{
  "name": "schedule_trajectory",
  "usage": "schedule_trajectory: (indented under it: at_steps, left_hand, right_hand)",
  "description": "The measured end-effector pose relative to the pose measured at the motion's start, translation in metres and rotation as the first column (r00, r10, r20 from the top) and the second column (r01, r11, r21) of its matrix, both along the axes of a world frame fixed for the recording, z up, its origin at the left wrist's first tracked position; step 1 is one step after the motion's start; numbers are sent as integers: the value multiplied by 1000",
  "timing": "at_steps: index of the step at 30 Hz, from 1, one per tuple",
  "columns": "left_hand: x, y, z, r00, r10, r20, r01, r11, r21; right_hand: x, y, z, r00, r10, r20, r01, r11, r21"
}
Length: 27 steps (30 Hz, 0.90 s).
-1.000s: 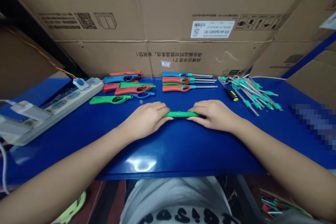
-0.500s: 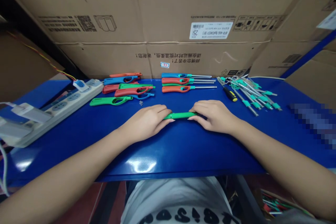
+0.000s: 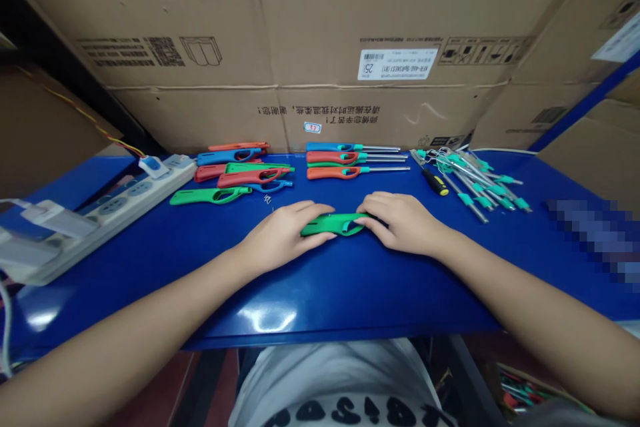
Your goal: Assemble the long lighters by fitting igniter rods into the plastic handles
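Note:
A green lighter body (image 3: 327, 223) lies sideways between my hands, its broad face turned up and the trigger loop showing. My left hand (image 3: 280, 230) grips its left end between thumb and fingers. At the loop end, my right hand (image 3: 400, 221) pinches it and hides the tip. Behind my left hand lie several lighter bodies without metal tubes, among them a green one (image 3: 210, 196) and a blue one (image 3: 230, 155). Straight behind the held body, several lighters with metal tubes are lined up, including an orange one (image 3: 333, 173) and a blue one (image 3: 330, 146).
Several metal tubes with teal fittings (image 3: 475, 180) and wires lie in a pile at the right. Beside them is a black and yellow screwdriver (image 3: 437, 183). A white power strip (image 3: 115, 207) with plugs runs along the left. A large cardboard box (image 3: 300, 33) stands behind the blue table (image 3: 320, 300).
The green lighter body has been rolled from its narrow edge so its broad side and trigger loop face up. Both hands still hold its ends in about the same place.

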<state>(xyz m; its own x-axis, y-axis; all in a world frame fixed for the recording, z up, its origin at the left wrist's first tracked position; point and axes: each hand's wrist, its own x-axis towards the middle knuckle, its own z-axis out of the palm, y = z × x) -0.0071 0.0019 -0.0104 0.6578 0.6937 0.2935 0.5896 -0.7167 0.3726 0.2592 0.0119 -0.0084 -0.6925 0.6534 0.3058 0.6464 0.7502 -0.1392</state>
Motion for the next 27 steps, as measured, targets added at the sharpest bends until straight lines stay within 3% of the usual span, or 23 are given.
schedule_trajectory:
  at_steps: [3, 6, 11, 19, 27]
  left_hand:
    - [-2, 1, 0, 1000, 6, -21, -5, 999, 39]
    - [-3, 0, 0, 998, -10, -55, 14, 996, 88]
    - [-2, -2, -1, 997, -49, -52, 54, 992, 117]
    - [0, -1, -3, 998, -60, 0, 59, 991, 116]
    - [3, -4, -4, 1000, 5, -22, 1, 972, 233]
  right_hand:
    - [2, 1, 0, 1000, -20, 6, 20, 999, -37]
    - [4, 2, 2, 996, 55, -73, -60, 995, -73]
    - [4, -1, 4, 944, 202, -262, -197, 979, 47]
    - [-3, -3, 1, 965, 198, -171, -170, 971, 167]
    - [-10, -4, -7, 977, 201, -73, -170, 939, 299]
